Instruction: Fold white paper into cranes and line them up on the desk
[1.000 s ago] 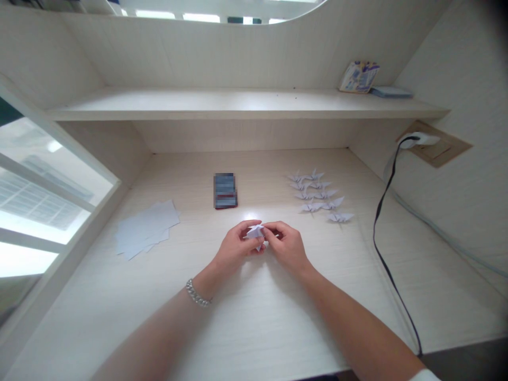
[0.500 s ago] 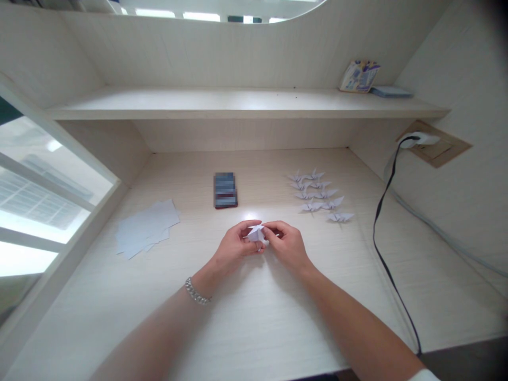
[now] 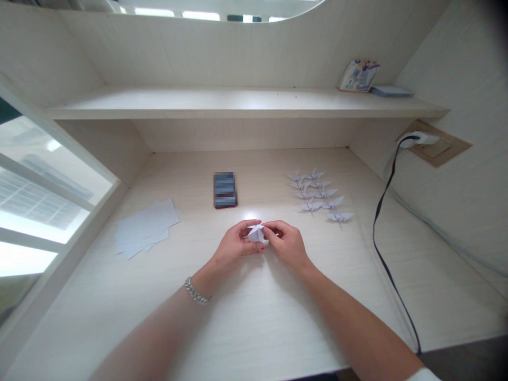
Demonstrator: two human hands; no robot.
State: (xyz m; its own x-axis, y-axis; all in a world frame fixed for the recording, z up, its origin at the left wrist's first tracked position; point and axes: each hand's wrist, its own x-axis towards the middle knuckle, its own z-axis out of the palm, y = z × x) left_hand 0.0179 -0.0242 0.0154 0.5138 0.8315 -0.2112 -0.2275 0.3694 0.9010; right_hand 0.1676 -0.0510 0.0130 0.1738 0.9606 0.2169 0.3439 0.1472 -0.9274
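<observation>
A small piece of folded white paper [image 3: 256,233] is held between both hands above the middle of the desk. My left hand [image 3: 234,244] grips its left side, thumb below and fingers behind. On the right side, my right hand [image 3: 287,243] pinches the paper between thumb and fingers. Part of the paper is hidden by the fingertips. To the right, several folded white paper cranes [image 3: 317,194] stand in two rough columns. Loose white paper sheets [image 3: 146,227] lie overlapping at the left.
A phone-like dark rectangle [image 3: 225,190], its face blurred, lies beyond my hands. A black cord [image 3: 376,233] runs from the wall socket [image 3: 440,151] down the right side. A shelf [image 3: 238,100] spans the back, carrying a small printed packet [image 3: 359,76].
Both hands stay in place on the folded paper. My left thumb has shifted slightly along its lower edge; little else differs.
</observation>
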